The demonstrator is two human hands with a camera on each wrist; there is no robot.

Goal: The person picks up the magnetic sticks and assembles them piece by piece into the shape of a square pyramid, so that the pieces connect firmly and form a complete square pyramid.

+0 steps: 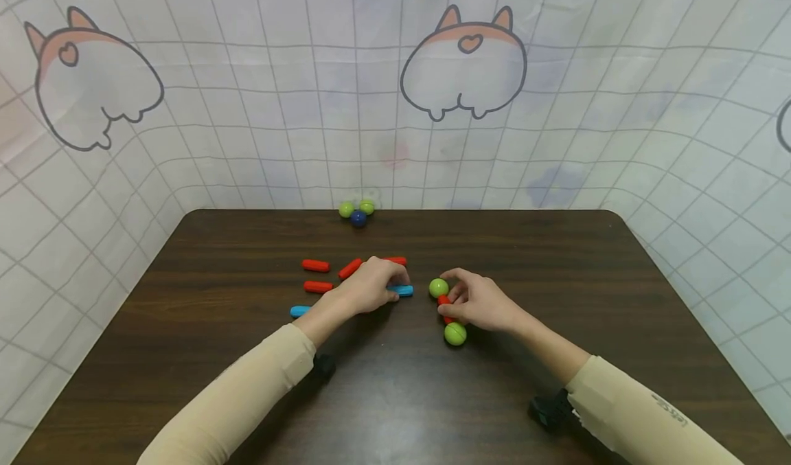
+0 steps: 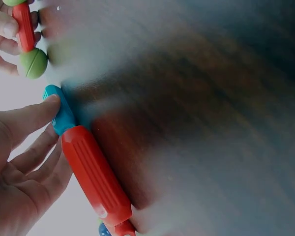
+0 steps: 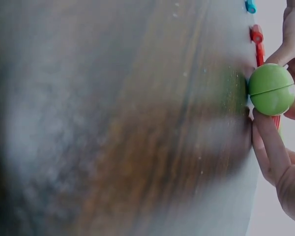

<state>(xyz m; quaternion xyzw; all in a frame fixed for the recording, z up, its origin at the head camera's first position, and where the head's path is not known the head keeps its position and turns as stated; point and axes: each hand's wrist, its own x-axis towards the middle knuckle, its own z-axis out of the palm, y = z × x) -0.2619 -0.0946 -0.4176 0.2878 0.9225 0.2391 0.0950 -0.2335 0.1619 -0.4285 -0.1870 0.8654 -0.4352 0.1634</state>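
Note:
My left hand pinches a short blue rod at the table, thumb on its near side in the left wrist view. A red rod shows close beside it there; whether they touch I cannot tell. To the right, my right hand grips a red rod with its thumb and fingers. A green ball sits at the rod's far end and another green ball at its near end. In the right wrist view the near green ball hides most of that rod.
Left of my left hand lie red rods and a blue rod; another red rod is partly behind the hand. Two green balls and a dark blue ball rest by the back edge, before a patterned cloth.

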